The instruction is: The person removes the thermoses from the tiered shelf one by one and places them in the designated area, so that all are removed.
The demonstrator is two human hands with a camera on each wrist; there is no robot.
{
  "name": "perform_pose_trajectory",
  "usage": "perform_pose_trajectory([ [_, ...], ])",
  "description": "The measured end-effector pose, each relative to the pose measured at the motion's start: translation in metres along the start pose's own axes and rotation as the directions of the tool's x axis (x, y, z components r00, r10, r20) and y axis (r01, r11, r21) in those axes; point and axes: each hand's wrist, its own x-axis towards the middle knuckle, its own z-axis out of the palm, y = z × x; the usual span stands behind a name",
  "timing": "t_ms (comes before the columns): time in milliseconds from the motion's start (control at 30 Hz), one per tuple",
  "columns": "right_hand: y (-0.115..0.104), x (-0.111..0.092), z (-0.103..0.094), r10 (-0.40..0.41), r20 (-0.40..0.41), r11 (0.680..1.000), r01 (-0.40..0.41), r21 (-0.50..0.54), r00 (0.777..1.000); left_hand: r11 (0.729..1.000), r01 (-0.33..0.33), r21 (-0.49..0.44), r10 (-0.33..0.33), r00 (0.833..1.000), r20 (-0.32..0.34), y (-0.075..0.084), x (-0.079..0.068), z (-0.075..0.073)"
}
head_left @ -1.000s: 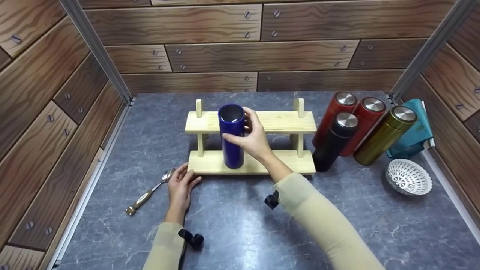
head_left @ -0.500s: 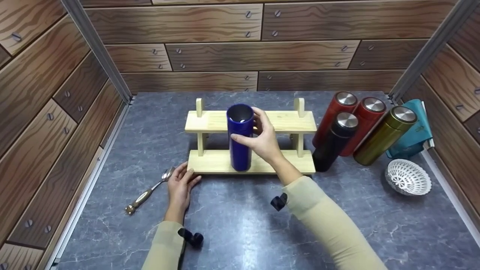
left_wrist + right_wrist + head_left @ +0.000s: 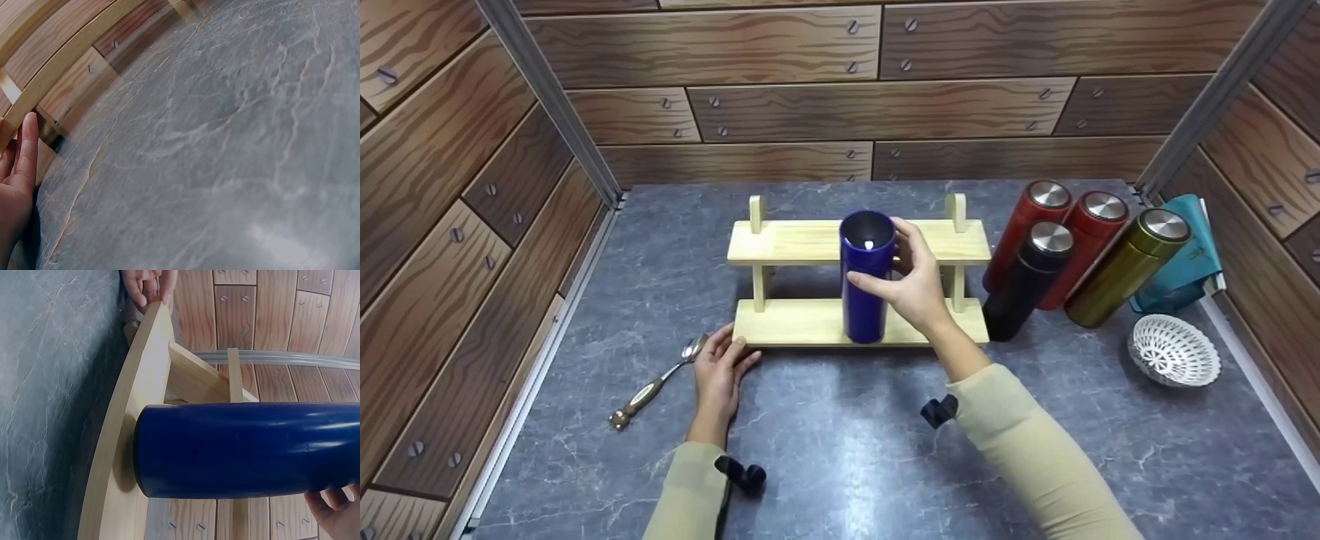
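Observation:
My right hand point(image 3: 919, 289) grips the upper part of a blue thermos flask point(image 3: 866, 300), thumb in front and fingers behind. The flask is upright with a dark, glossy top. In the right wrist view its base point(image 3: 143, 450) is right at the lower board of a two-tier wooden shelf rack point(image 3: 787, 321), casting a shadow there. My left hand point(image 3: 718, 376) holds the left front corner of that lower board, thumb at its edge. In the left wrist view, the hand's fingers point(image 3: 28, 146) lie against the wood.
Left of the rack lies a spoon point(image 3: 656, 382) with a decorated handle. Two red flasks point(image 3: 1030, 225), a black flask point(image 3: 1027, 281) and an olive-gold flask point(image 3: 1125, 270) stand at right. Near them are a teal book-like item point(image 3: 1189, 259) and a white openwork basket point(image 3: 1147, 360).
My right hand has carried the blue thermos flask to the right along the front of the rack, from left of centre to right of centre. My left hand has stayed at the corner.

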Motion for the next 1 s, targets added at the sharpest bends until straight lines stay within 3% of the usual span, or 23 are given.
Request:
perform_pose_trajectory([
  [367, -0.003, -0.013, -0.026, -0.068, -0.073, 0.998, 0.067, -0.011, 0.995, 1.0, 0.008, -0.024, -0.008, 1.0, -0.001, 0.0, 0.0, 0.0],
  [567, -0.007, -0.023, -0.04, -0.059, -0.108, 0.998, 0.057, -0.022, 0.992, 1.0, 0.007, -0.021, -0.007, 1.0, -0.02, -0.003, -0.002, -0.001],
  [800, -0.013, -0.037, -0.059, -0.125, -0.19, 0.992, 0.126, -0.01, 0.974, 1.0, 0.014, -0.016, -0.014, 1.0, 0.002, -0.005, -0.003, 0.001],
  [1000, -0.017, -0.042, -0.074, -0.093, -0.193, 0.996, 0.093, -0.011, 0.977, 1.0, -0.003, -0.022, 0.002, 1.0, -0.007, -0.001, 0.0, -0.001],
])
